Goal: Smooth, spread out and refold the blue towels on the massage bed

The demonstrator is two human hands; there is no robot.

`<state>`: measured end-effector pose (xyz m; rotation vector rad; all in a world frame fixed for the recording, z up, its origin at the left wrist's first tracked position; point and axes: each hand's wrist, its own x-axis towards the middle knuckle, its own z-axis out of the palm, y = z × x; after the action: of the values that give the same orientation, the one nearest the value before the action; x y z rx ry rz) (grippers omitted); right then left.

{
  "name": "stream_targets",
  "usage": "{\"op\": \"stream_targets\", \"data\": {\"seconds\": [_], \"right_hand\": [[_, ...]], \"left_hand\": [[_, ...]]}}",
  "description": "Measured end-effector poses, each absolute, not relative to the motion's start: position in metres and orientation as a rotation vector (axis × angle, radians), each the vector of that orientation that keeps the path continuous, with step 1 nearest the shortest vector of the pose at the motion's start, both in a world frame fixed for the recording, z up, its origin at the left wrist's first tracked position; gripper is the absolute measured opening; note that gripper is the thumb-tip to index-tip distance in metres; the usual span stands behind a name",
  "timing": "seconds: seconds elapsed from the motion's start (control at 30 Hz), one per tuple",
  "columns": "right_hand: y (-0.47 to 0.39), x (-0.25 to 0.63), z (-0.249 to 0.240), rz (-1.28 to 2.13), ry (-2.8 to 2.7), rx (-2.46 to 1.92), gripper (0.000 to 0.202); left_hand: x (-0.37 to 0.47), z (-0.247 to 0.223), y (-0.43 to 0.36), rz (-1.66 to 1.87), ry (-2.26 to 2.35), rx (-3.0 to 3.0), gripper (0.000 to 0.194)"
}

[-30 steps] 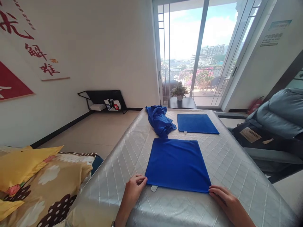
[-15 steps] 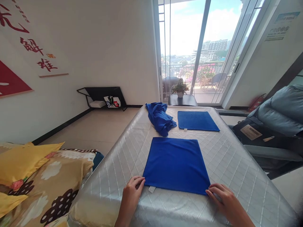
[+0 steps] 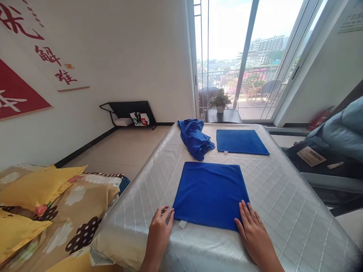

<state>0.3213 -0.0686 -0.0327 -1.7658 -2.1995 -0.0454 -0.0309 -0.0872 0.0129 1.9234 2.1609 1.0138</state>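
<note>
Both forearms run off the bottom edge, so only the hands and wrists show, and the small white tag point(image 3: 183, 224) at the near hem of the folded blue cloth point(image 3: 210, 194) is too small to read. That cloth lies flat in the middle of the silver quilted bed point(image 3: 283, 204). The left hand point(image 3: 159, 233) sits at its 7 o'clock corner, fingers curled onto the hem; whether they pinch the cloth or only touch it I cannot tell. The right hand point(image 3: 252, 232) lies flat and spread over the 5 o'clock corner, pressing, gripping nothing. At 12 o'clock from the cloth a crumpled blue cloth point(image 3: 195, 138) is heaped, its underside hidden, and at 1 o'clock a second folded cloth point(image 3: 241, 142) lies flat. Bare quilt stretches to 3 o'clock, well clear to the bed's edge. At 9 o'clock a yellow pillow point(image 3: 36, 185) on patterned bedding is cut off by the frame
</note>
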Motion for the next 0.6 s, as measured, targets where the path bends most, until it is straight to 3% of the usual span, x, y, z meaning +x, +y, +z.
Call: {"op": "stream_targets", "data": {"seconds": [0.1, 0.23, 0.37, 0.6], "right_hand": [[-0.069, 0.320, -0.031, -0.041, -2.205, -1.782, 0.070], [-0.069, 0.321, -0.035, -0.088, -2.198, -1.759, 0.071], [-0.068, 0.325, -0.045, -0.113, -2.194, -1.703, 0.068], [-0.069, 0.322, -0.041, -0.078, -2.171, -1.735, 0.073]], "left_hand": [[0.001, 0.026, -0.075, 0.971, 2.126, 2.058, 0.038], [0.083, 0.040, -0.054, 0.735, 1.696, 2.392, 0.038], [0.146, 0.035, -0.042, 0.448, 1.266, 2.742, 0.061], [0.117, 0.017, -0.044, 0.365, 1.463, 2.657, 0.068]]}}
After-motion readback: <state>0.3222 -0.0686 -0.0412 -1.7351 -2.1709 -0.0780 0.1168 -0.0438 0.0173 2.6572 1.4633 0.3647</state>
